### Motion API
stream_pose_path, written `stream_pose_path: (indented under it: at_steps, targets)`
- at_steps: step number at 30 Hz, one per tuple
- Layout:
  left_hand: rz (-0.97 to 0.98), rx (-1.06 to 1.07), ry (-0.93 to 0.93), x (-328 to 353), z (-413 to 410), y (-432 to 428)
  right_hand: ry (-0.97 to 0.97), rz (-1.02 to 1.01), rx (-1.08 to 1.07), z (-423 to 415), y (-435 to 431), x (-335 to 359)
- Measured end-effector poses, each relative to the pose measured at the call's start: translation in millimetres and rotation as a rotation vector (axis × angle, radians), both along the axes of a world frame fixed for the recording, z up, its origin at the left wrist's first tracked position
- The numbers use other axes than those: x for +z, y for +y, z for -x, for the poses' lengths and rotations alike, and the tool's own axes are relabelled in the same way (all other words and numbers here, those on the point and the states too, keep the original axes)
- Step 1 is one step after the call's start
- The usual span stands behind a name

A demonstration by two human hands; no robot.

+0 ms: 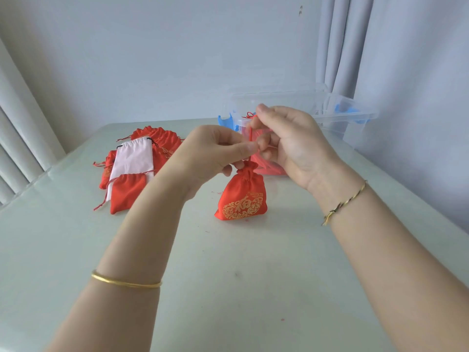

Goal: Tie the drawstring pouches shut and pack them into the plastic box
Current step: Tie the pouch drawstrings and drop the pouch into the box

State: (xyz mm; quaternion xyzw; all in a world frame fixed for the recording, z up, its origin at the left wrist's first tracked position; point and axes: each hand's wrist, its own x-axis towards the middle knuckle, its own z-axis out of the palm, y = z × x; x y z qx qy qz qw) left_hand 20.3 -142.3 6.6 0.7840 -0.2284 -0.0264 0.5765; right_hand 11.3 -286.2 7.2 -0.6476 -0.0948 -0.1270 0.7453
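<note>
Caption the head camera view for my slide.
Left hand and right hand pinch the drawstring of a red pouch on the table, plastic box behind.

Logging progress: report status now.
Left grip, right grip pinch red drawstring. Gold-printed red pouch cinched, not yet boxed. Nothing blocks the plastic box.
</note>
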Motion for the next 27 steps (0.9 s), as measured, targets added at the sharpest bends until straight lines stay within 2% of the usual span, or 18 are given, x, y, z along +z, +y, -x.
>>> stream_pose_path:
  at_steps: [2,6,9,16,23,25,27]
  targets:
    - [-0.004,0.023,-0.024,0,0,-1,0.018,0.032,-0.011,0,0,-1]
    - [0.084,0.03,0.041,-1,-2,0,0.18,0.088,0.001,1,-3,-1]
    - [0.134,0.056,0.083,-2,-3,0,0.178,0.169,0.006,1,-3,-3]
    - [0.207,0.167,0.128,-4,-3,-1,-0.123,0.553,-0.094,-1,-1,-10]
    - [0.256,0.203,0.145,-4,-5,0,-0.394,0.801,-0.267,-2,4,-17]
    - [0.257,0.212,0.131,-3,-5,-1,-0.448,0.887,-0.294,-3,6,-18]
    - [0.279,0.213,0.126,-1,-4,-1,-0.427,0.891,-0.31,-3,7,-19]
